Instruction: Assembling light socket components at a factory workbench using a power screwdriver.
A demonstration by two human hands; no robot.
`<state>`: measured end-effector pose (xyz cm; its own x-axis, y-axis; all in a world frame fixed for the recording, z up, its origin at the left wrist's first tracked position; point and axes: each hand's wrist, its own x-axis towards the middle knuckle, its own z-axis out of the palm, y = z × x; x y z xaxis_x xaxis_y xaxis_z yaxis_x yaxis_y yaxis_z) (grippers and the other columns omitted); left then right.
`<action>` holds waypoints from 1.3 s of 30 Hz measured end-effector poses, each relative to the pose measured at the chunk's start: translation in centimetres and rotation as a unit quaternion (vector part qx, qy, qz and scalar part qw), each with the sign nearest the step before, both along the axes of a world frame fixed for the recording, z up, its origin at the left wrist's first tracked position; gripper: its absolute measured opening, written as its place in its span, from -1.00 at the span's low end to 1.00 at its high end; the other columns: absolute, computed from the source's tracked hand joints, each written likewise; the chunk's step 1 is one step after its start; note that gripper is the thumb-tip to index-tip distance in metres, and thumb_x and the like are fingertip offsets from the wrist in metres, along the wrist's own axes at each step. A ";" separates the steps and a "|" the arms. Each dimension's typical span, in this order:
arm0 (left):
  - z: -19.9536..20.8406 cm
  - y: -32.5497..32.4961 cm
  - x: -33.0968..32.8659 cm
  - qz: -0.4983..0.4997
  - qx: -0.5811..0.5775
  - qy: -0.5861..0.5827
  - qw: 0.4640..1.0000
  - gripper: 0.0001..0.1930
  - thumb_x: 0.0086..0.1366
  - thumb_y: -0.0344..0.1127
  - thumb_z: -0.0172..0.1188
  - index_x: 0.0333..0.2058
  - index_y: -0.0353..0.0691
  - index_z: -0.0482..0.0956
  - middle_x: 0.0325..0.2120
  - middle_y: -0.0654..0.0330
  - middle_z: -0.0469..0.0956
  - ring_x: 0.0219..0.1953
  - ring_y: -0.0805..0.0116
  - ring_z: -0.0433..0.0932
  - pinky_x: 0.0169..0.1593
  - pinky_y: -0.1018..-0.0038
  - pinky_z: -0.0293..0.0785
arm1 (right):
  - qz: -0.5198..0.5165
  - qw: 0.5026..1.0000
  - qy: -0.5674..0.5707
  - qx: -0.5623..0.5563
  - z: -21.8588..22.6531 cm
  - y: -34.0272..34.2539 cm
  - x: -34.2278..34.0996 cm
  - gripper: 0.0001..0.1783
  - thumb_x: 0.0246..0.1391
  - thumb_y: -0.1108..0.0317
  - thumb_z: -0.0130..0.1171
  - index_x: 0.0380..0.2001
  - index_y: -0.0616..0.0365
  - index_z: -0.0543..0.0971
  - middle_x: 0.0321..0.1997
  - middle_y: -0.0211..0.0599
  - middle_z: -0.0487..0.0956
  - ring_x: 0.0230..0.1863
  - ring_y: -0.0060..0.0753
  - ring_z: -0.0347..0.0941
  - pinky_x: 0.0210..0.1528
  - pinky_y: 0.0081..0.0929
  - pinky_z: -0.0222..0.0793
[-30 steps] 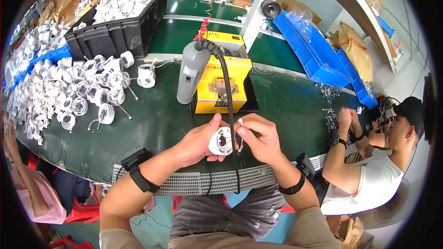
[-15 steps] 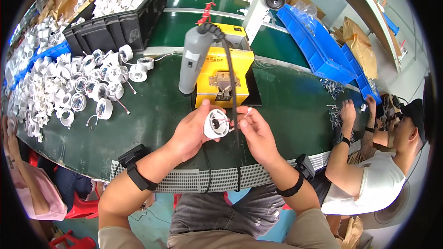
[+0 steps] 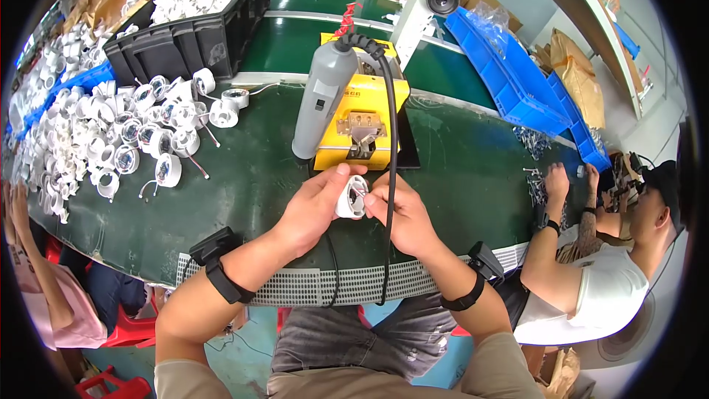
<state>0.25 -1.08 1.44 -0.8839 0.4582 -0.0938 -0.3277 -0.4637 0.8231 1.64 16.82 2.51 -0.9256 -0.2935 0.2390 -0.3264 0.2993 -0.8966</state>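
My left hand grips a small white round plastic housing by its side. Its open face is turned toward my right hand, and thin wires show inside. The closed fingers of that hand pinch the wires at the opening; their tips partly cover the wire ends. A grey cylindrical electric screwdriver hangs just beyond my hands, its black cable passing in front of my right fingers. Behind it stands a yellow screw feeder with a metal block on its front.
Many white housings, some with wires, are heaped on the green bench at left. A black crate of white parts stands behind them. Blue bins and loose screws lie at right, near a co-worker.
My right hand has moved inward, bringing the wires from beside the housing to its opening. The housing has turned toward that hand. The screwdriver has swung slightly right and tilts more.
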 end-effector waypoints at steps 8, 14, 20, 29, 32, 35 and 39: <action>0.8 0.2 0.2 0.012 0.028 -0.031 0.999 -0.60 0.46 -0.10 -0.08 0.05 -0.28 0.45 -0.27 0.30 0.52 -0.23 0.55 0.52 -0.09 0.55 0.49 | -0.166 0.973 0.153 0.045 1.9 -1.0 1.1 -0.84 -0.05 0.54 0.31 -0.34 0.19 0.58 -0.19 -0.28 0.39 -0.26 -0.38 0.44 -0.39 -0.55 0.47; 1.0 -0.3 0.0 0.076 0.068 -0.030 0.994 -0.67 0.43 -0.20 -0.01 0.05 -0.25 0.46 -0.24 0.29 0.54 -0.19 0.55 0.52 -0.07 0.56 0.48 | -0.107 0.945 0.269 0.148 1.9 0.8 0.8 -0.83 -0.01 0.56 0.27 -0.28 0.22 0.61 -0.32 -0.20 0.56 -0.45 -0.47 0.50 -0.47 -0.58 0.49; 1.7 -0.4 0.1 0.030 0.121 0.050 0.991 -0.63 0.39 -0.32 0.05 0.13 -0.28 0.37 -0.10 0.21 0.51 -0.11 0.47 0.50 0.02 0.52 0.43 | -0.009 0.963 -0.129 -0.235 2.0 -0.1 0.4 -0.90 0.10 0.56 0.19 -0.29 0.32 0.60 -0.40 -0.27 0.59 -0.54 -0.50 0.52 -0.57 -0.60 0.45; 1.1 0.2 0.7 -0.053 0.108 0.045 0.992 -0.54 0.44 -0.28 -0.06 0.24 -0.30 0.19 0.13 0.15 0.33 0.12 0.34 0.39 0.19 0.34 0.35 | -0.085 0.974 -0.019 -0.208 1.3 -1.2 1.1 -0.83 -0.04 0.61 0.32 -0.37 0.32 0.53 -0.38 -0.25 0.59 -0.52 -0.53 0.53 -0.52 -0.67 0.46; 0.7 0.2 0.8 -0.049 0.104 0.047 0.992 -0.54 0.45 -0.30 -0.11 0.27 -0.27 0.14 0.14 0.14 0.30 0.16 0.33 0.35 0.23 0.36 0.30 | -0.094 0.987 0.039 -0.127 0.4 -0.7 0.9 -0.79 -0.09 0.57 0.39 -0.38 0.30 0.54 -0.39 -0.29 0.60 -0.52 -0.63 0.48 -0.49 -0.72 0.36; 1.1 0.5 1.2 -0.056 0.097 0.056 0.992 -0.55 0.46 -0.31 -0.14 0.28 -0.24 0.14 0.14 0.15 0.31 0.17 0.34 0.33 0.25 0.38 0.26 | -0.096 0.973 0.208 -0.032 0.8 -0.9 0.6 -0.77 -0.13 0.55 0.41 -0.40 0.28 0.54 -0.36 -0.32 0.58 -0.38 -0.62 0.49 -0.34 -0.66 0.42; 1.0 0.7 1.5 -0.045 0.176 0.045 0.982 -0.54 0.47 -0.29 -0.15 0.28 -0.24 0.13 0.14 0.17 0.29 0.17 0.37 0.31 0.26 0.39 0.23 | -0.123 0.978 0.133 -0.105 1.1 -1.5 0.4 -0.75 -0.15 0.55 0.42 -0.39 0.27 0.54 -0.25 -0.32 0.55 -0.22 -0.56 0.47 -0.17 -0.58 0.42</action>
<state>1.74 -0.40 2.42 -0.8363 0.5242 0.1604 -0.3138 -0.6977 0.6440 2.09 15.34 3.65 -0.8585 0.0118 0.5127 -0.4982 0.2173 -0.8394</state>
